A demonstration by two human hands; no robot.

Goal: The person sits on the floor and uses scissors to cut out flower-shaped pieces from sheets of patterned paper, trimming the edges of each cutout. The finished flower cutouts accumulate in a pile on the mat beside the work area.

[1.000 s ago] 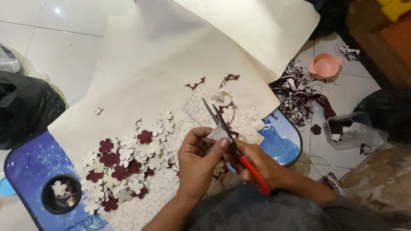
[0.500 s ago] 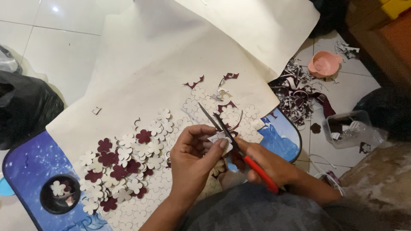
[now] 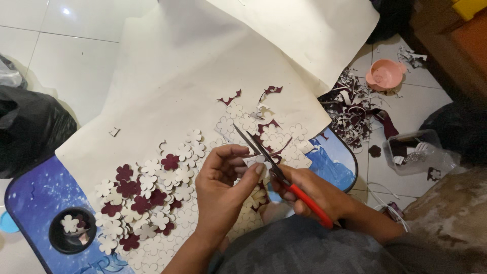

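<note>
My right hand (image 3: pixel 314 193) grips red-handled scissors (image 3: pixel 276 170), blades open and pointing up-left. My left hand (image 3: pixel 223 185) pinches a small piece of cream paper (image 3: pixel 252 163) between thumb and fingers, right at the blades. Both hands hover over a cream sheet (image 3: pixel 187 91) spread across a blue tray table (image 3: pixel 35 193). A heap of cut-out flowers, cream and maroon (image 3: pixel 147 190), lies on the sheet left of my left hand. More cream flowers (image 3: pixel 269 132) and maroon offcuts (image 3: pixel 271 91) lie just beyond the scissor tips.
A round cup hole in the table (image 3: pixel 72 228) holds a few flowers. Black bag (image 3: pixel 28 127) at left. Maroon and white scraps (image 3: pixel 355 106) litter the tiled floor at right, near a pink bowl (image 3: pixel 384 75) and a clear plastic box (image 3: pixel 416 152).
The scissors have tilted and dropped slightly toward the paper piece. My left hand has turned the piece between its fingers; both hands stay in the same spot.
</note>
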